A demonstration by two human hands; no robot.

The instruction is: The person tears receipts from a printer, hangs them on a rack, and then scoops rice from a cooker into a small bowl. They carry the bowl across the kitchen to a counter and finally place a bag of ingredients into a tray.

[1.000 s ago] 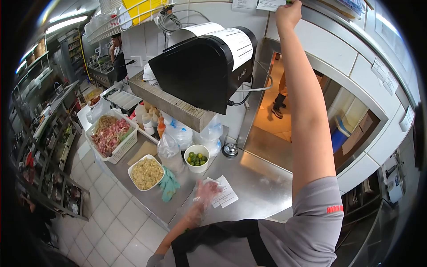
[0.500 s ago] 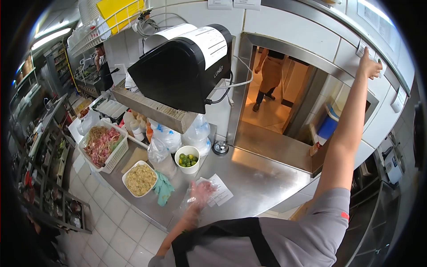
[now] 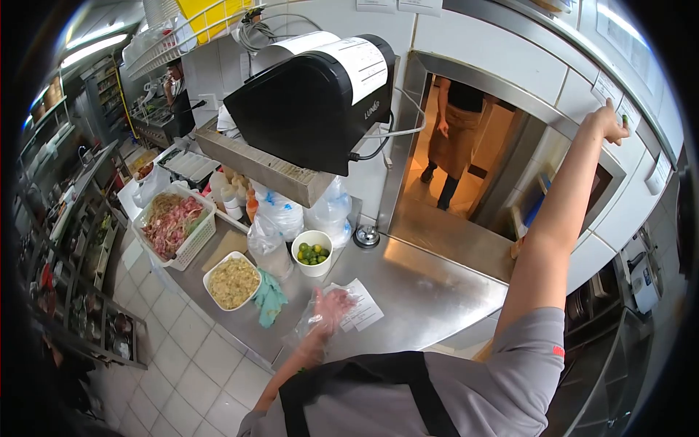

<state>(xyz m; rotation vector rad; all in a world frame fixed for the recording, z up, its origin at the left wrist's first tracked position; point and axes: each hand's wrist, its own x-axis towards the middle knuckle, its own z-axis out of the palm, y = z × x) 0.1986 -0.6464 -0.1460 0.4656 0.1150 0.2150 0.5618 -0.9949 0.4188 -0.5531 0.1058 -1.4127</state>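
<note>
My left hand [image 3: 331, 309], in a clear plastic glove, is over the counter with its fingers apart, overlapping the left edge of printed paper slips [image 3: 364, 307]. High on the right, my right hand [image 3: 604, 124] reaches up to the wall, fingers bent and closed at a small paper slip [image 3: 628, 112]. Another printed slip [image 3: 606, 87] hangs just above its fingertips. Near my left hand stand a white tub of small green citrus fruits [image 3: 313, 255], a crumpled green cloth [image 3: 270, 297] and a square white container of pale chopped food [image 3: 231, 281].
A black receipt printer [image 3: 306, 109] sits on a metal shelf over the counter [image 3: 429, 291]. A service bell [image 3: 366, 236] stands by the pass-through window, with a person [image 3: 455, 135] beyond it. A white basket [image 3: 191, 237] of reddish sliced onions and plastic bags [image 3: 269, 247] stand left.
My right hand has come down slightly, its index finger more bent at the slips. My left hand stays by the paper on the counter. The person beyond the window has stepped closer.
</note>
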